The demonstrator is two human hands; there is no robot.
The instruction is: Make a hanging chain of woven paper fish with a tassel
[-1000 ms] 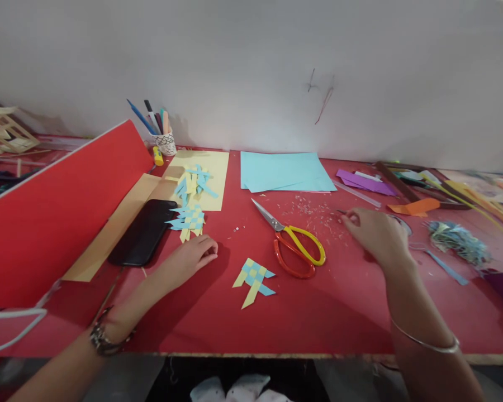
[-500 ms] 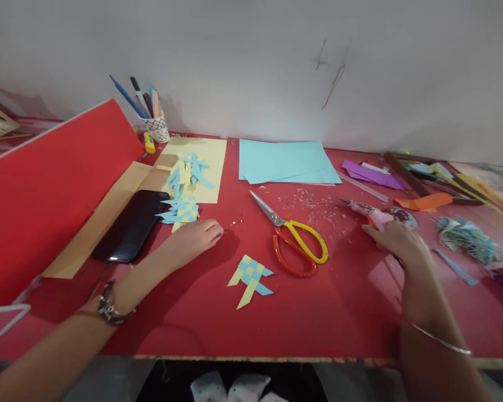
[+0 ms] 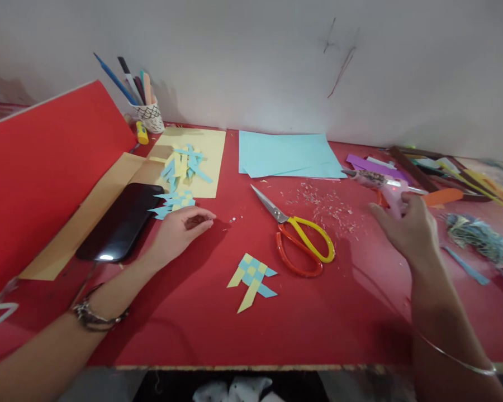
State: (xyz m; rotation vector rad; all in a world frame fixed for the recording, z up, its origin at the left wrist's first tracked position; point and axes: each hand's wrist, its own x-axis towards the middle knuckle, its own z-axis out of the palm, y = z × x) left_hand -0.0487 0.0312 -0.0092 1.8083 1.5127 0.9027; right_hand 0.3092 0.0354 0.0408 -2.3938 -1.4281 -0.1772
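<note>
My right hand (image 3: 417, 237) is closed round the handle of a pink hot glue gun (image 3: 396, 202), which is raised off the table, nozzle to the left. My left hand (image 3: 174, 234) hovers beside the woven paper fish at the left, thumb and forefinger drawn together; whatever they may hold is too small to make out. Tiny white bits (image 3: 233, 219) lie just right of those fingertips. A yellow and blue woven paper fish (image 3: 252, 274) lies flat near the front. Scissors (image 3: 283, 220) with one red and one yellow handle rest to its upper right, blades parted slightly.
A black phone (image 3: 121, 223) and a pen cup (image 3: 151, 116) stand left. Blue paper (image 3: 287, 153) lies at the back; yellow paper (image 3: 213, 167) carries more woven pieces. Scraps (image 3: 322, 204), an orange strip (image 3: 444, 196) and a tangle of paper shreds (image 3: 480, 237) lie right.
My right hand has lifted the glue gun from the table. The left hand's fingers have turned so that thumb and forefinger form a pinch. The view has shifted slightly.
</note>
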